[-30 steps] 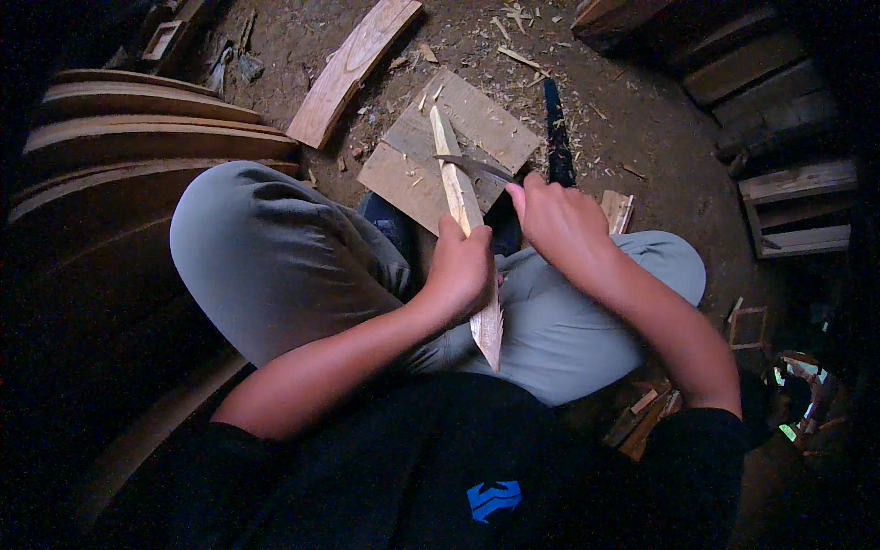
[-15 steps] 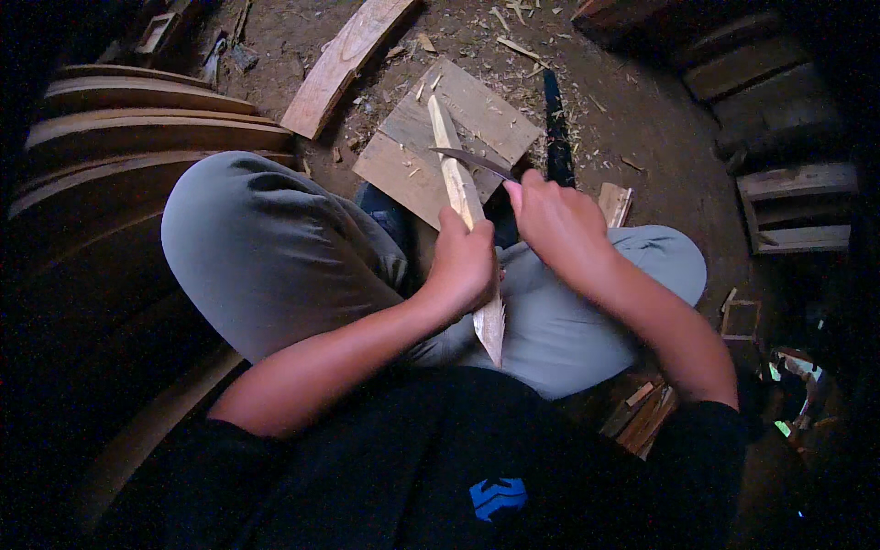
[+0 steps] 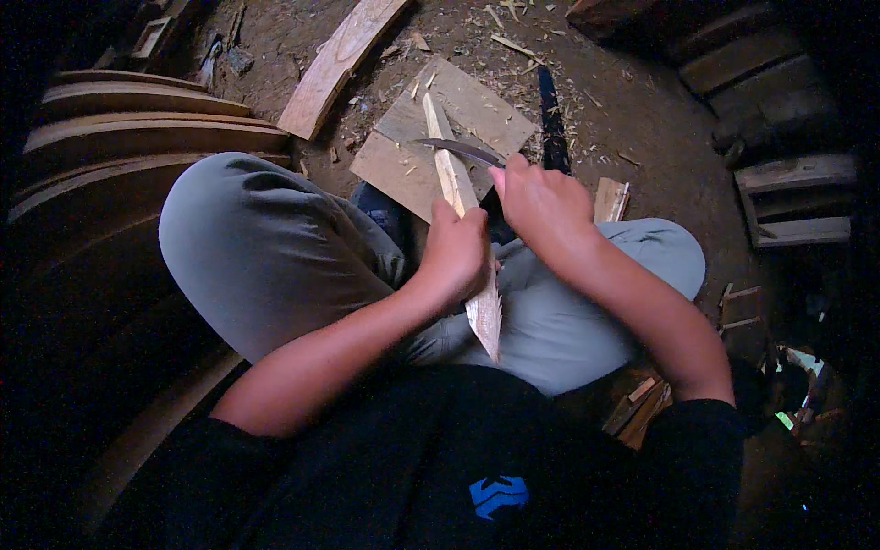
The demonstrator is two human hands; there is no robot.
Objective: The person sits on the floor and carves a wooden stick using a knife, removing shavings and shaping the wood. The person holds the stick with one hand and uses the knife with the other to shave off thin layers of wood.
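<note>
Between my knees I hold a pale, roughly carved stick of wood [image 3: 452,177], narrow at its far end and splintered to a point at its near end. My left hand [image 3: 456,247] is closed around its middle. The far end reaches over a square wooden board [image 3: 394,167] strewn with a few shavings. My right hand [image 3: 547,202] grips a knife, its handle hidden in the fist. The dark, slightly curved knife blade [image 3: 465,150] lies across the upper part of the stick, pointing left.
A long plank [image 3: 335,69] lies on the dirt floor beyond the board. Wood shavings [image 3: 513,55] scatter around a dark strip [image 3: 552,119] at the right. Curved boards [image 3: 156,136] are stacked at the left, and a wooden frame [image 3: 797,202] stands at the right. Offcuts [image 3: 639,410] lie beside my right thigh.
My right hand and the knife have shifted slightly left and toward the far end. The stick has moved a little left in my left hand, which keeps its hold.
</note>
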